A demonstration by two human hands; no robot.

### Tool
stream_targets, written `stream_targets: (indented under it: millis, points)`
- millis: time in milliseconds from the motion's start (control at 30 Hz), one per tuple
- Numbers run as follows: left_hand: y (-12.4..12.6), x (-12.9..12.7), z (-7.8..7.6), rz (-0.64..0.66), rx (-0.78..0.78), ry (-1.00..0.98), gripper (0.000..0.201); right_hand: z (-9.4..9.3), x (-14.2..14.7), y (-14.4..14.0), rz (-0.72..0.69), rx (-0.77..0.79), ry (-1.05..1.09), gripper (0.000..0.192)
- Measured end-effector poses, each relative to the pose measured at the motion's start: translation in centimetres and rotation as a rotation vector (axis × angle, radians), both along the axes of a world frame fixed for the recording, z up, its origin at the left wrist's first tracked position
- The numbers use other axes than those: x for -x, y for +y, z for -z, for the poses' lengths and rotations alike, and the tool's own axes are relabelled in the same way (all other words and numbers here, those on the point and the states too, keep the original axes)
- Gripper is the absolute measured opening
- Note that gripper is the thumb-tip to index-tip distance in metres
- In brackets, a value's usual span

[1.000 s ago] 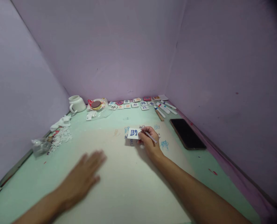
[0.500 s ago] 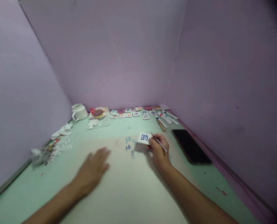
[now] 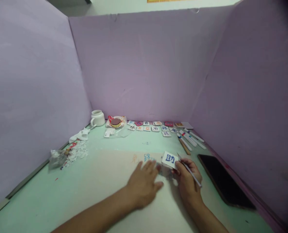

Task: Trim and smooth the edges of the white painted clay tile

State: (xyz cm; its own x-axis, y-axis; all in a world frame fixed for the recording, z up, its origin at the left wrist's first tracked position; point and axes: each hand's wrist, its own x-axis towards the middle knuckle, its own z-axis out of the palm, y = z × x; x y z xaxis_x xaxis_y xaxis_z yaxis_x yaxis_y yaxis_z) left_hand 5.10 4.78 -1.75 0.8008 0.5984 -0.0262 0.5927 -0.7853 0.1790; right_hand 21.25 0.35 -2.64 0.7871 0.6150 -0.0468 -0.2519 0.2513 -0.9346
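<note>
Looking down through the head camera, the only view, I see my right hand point(image 3: 188, 179) closed around two things at once: a small white card point(image 3: 169, 159) bearing a blue character, pinched at its right edge between thumb and fingertips, and a thin pen point(image 3: 190, 170) lying across the back of the fingers. The card is tilted up off the table point(image 3: 49, 194), its face toward me, and it sits at the far left end of my right hand, between both hands.

The pen's long axis runs from its tip at the far left, just beside the card, down to the near right over my knuckles.

My left hand point(image 3: 144, 181) lies flat and open, palm down, holding nothing, on the pale sheet point(image 3: 110, 168) that covers the middle of the table. Its fingertips point to the far right and end just beside the card's left edge; I cannot tell whether they touch it. Blue writing point(image 3: 147, 157) on the sheet shows just beyond those fingertips.

My right hand is therefore the one in contact with the card, the left merely near it.

Well apart at the far edge lie a row of tiles point(image 3: 156, 127), several markers point(image 3: 190, 137), and a white mug point(image 3: 97, 118). A dark phone point(image 3: 225, 183) lies to the right.
</note>
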Motion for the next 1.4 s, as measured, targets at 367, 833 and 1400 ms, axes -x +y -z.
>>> stream_targets:
  millis: [367, 833, 1400]
  points:
    - [2.1, 18.6, -1.1, -0.458, -0.558, -0.094, 0.063, -0.7, 2.6, -1.2, -0.302, 0.104, -0.221, 0.023]
    - [0.8, 12.0, -2.3, -0.177, -0.100, -0.222, 0.059, -1.1, 4.5, -3.1, -0.572, 0.240, -0.890, 0.019]
    - [-1.3, 6.7, 0.2, -0.135, 0.175, -0.460, 0.038, -1.2, 3.4, -1.3, -0.548, 0.108, -0.385, 0.026]
